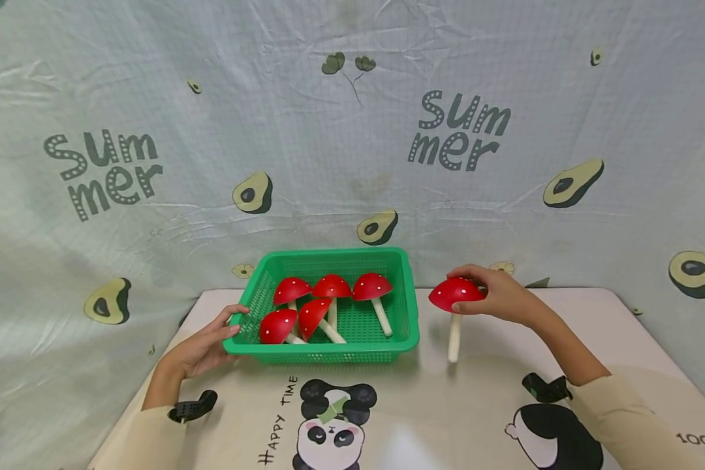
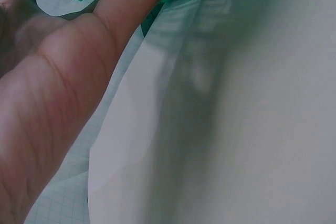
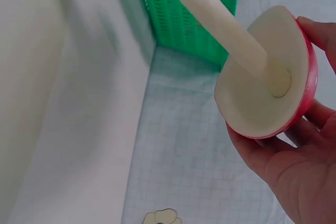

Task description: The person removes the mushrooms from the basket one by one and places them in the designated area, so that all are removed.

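On the left, my left hand [image 1: 202,344] grips the left end of a green plastic basket [image 1: 329,350], fingers over its rim and thumb low against the side. Several toy mushrooms [image 1: 372,287] with red, white-dotted caps and pale stems lie inside at various angles. To the right of the basket, my right hand [image 1: 501,297] holds another toy mushroom [image 1: 446,295] by its cap, stem pointing down. The right wrist view shows the cap's white hollow underside [image 3: 252,100] and the thick stem [image 3: 226,30], with fingers spread round the red outside.
A pale table [image 1: 435,418] with a printed panda [image 1: 331,434] lies under both hands. Behind it hangs a light cloth [image 1: 305,130] with avocado prints and lettering. Each wrist wears a black strapped device, the left one [image 1: 194,406] near the table's left side.
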The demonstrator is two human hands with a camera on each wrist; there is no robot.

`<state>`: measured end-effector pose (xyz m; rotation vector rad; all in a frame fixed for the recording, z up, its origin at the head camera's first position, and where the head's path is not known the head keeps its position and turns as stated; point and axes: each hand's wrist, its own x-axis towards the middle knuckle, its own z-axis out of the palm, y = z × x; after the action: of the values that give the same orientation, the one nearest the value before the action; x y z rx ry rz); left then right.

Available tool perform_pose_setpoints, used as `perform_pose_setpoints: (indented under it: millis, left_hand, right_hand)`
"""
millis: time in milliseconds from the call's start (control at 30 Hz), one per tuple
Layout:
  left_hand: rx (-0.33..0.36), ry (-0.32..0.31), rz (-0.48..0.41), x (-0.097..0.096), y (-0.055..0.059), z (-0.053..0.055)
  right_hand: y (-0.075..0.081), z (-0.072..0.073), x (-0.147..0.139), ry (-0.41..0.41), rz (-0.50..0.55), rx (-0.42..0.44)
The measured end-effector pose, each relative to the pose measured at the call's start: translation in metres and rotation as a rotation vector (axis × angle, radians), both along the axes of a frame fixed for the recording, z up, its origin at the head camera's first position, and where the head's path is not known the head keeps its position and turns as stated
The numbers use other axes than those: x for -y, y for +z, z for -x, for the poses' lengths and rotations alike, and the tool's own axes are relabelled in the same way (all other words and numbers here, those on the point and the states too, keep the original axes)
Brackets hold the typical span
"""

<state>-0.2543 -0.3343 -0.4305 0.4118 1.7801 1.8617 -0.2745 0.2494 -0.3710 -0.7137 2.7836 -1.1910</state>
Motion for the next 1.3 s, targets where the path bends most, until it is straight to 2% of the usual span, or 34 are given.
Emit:
perform_pose_setpoints:
  millis: [500, 900, 1067, 1300]
  left_hand:
    - [0.016, 0.013, -0.002, 0.002, -0.003, -0.003]
    - [0.027, 0.024, -0.001, 0.002, -0.004, -0.006]
    - [0.016, 0.010, 0.005, 0.002, -0.003, -0.005]
    - [0.022, 0.018, 0.006, -0.001, -0.001, -0.003]
  right_hand:
    - [-0.016, 0.010, -0.014, -0.058, -0.012, 0.010]
    - [-0.026, 0.017, -0.018, -0.059, 0.003, 0.035]
    - [-0.031, 0.019, -0.019, -0.062, -0.010, 0.068]
    - [-0.031, 0.027, -0.022, -0.058, -0.016, 0.077]
